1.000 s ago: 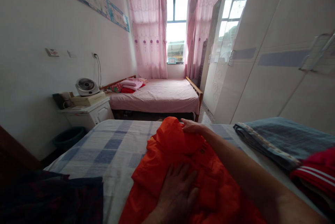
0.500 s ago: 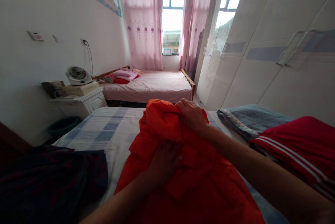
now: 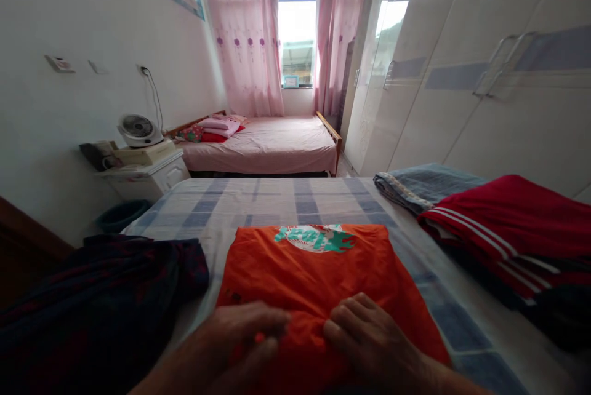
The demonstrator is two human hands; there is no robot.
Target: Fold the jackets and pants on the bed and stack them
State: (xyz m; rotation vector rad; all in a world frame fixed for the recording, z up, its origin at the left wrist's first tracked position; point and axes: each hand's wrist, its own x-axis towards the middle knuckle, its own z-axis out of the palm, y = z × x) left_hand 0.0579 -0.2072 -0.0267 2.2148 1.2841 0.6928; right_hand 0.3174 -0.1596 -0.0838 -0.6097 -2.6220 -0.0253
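Note:
An orange T-shirt point(image 3: 323, 278) lies folded over on the checked bedsheet, its white and green print facing up near the far fold. At its near end my right hand point(image 3: 369, 339) has its fingers curled into the cloth, with creases running out from them. My left hand point(image 3: 235, 333) is slightly blurred over the shirt's near left part, fingers stretched out and thumb apart. The bottom of the shirt is hidden by my hands and the picture's edge.
Dark patterned clothing point(image 3: 106, 290) lies at the left. On the right are folded jeans point(image 3: 429, 183) and red clothing with white stripes point(image 3: 512, 216). Beyond stand a pink-covered bed point(image 3: 277, 143), a white cabinet with a small fan point(image 3: 138, 129), and a wardrobe point(image 3: 415, 118).
The bunched orange cloth has been spread flatter and its print now shows. Both hands have moved back towards me; the right came down from the cloth's far end.

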